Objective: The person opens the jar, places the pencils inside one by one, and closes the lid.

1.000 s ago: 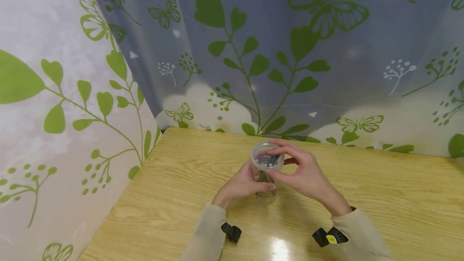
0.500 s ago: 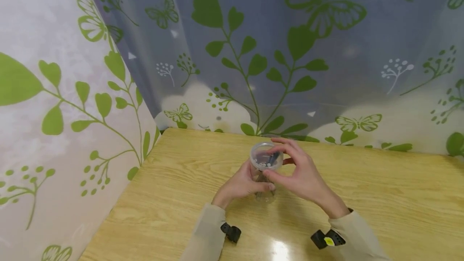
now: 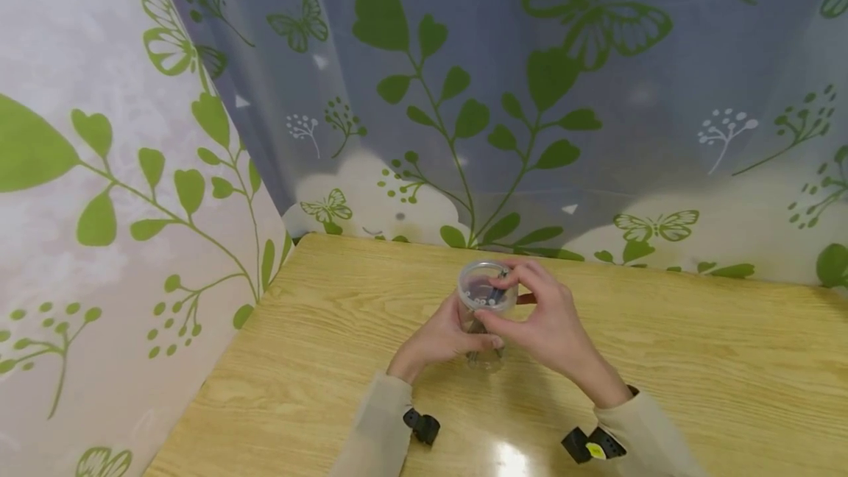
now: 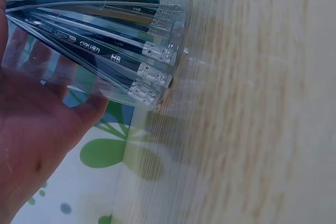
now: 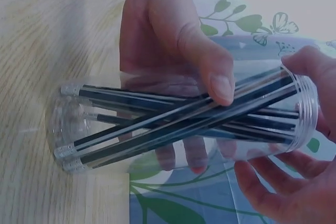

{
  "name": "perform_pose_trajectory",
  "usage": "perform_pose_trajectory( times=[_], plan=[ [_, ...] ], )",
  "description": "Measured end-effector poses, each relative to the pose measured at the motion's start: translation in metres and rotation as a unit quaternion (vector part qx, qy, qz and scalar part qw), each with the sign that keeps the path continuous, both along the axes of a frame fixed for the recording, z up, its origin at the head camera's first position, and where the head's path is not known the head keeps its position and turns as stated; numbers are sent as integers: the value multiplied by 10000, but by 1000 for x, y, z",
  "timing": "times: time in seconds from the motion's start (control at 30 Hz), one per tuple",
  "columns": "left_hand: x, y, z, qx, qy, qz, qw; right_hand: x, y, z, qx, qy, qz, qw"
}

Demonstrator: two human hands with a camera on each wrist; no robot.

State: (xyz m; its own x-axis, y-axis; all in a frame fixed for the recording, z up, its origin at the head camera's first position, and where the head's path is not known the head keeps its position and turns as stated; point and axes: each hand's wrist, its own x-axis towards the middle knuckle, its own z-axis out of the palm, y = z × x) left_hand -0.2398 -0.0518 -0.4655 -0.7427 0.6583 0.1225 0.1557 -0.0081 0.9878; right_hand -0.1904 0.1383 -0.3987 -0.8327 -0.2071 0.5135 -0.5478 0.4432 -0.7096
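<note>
A clear plastic jar (image 3: 485, 364) stands almost upright, close over the table, with several dark HB pencils (image 4: 100, 49) leaning crosswise inside. Their silver ferrules (image 4: 153, 73) point down toward the base. My left hand (image 3: 433, 336) grips the jar's middle, thumb across the near side and fingers behind, seen through the plastic. At the round top rim (image 5: 308, 114), my right hand (image 3: 548, 321) holds on with its thumb on the near side and other fingers spread around the far side. Its index finger bends over the mouth, where pale pencil ends show.
The wood-grain table (image 3: 318, 359) reaches out on both sides of the jar. Behind it hangs a blue-grey cloth (image 3: 424, 168) with green leaves and butterflies, and a pale patterned cloth (image 3: 132, 278) borders the left. Each wrist wears a black strap (image 3: 424, 427).
My right hand has shifted slightly left, its index finger bending more over the jar's mouth. The left hand keeps its grip and has hardly moved.
</note>
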Motion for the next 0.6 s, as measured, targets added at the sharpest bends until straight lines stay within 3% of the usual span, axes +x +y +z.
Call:
perform_pose_trajectory(
  times=[0.27, 0.6],
  plan=[
    [0, 1, -2, -48, 86, 16, 10000, 4, -3, -1, 86, 75, -241, 9996],
    [-3, 1, 0, 81, 189, -75, 9998, 5, 9, -7, 72, -15, 193, 9998]
  ],
)
